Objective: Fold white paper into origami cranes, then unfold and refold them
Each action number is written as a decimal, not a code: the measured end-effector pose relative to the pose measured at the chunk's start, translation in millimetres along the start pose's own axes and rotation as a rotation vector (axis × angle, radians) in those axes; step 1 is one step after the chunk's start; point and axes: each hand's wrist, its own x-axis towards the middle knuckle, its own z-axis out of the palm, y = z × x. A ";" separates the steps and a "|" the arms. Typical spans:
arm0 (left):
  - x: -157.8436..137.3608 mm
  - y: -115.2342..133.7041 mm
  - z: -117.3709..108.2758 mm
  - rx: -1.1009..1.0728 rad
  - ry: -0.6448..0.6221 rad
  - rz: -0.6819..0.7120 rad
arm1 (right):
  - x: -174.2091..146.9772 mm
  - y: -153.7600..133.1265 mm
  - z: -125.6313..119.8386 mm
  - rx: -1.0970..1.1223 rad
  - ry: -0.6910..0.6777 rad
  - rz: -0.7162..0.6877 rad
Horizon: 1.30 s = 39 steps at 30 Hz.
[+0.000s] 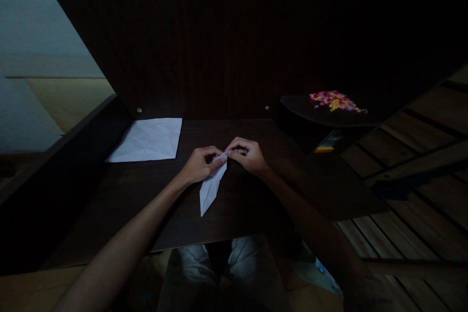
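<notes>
A narrow piece of folded white paper (212, 190), pointed at its near end, slants across the dark desk in front of me. My left hand (202, 163) grips its upper part, thumb on top. At the far tip my right hand (248, 154) pinches the paper between thumb and fingers. Both hands almost touch there, and they hide part of the far end. Creases run along the paper's length.
A creased white sheet (148, 140) lies at the desk's (248, 214) back left. On the right, a rounded shelf (300, 105) carries a heap of small colourful pieces (336, 101). A dark panel (204, 39) rises behind, and a low side wall (66, 170) borders the left.
</notes>
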 end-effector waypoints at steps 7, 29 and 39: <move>0.4 1.8 1.4 -0.012 0.080 0.008 | 0.9 2.0 1.4 0.039 0.043 0.060; -0.5 2.0 0.2 -0.082 0.113 0.063 | 1.0 0.7 -0.7 0.074 -0.006 0.031; -0.7 4.0 0.4 -0.085 0.102 0.071 | 1.1 0.6 0.3 0.044 -0.008 0.015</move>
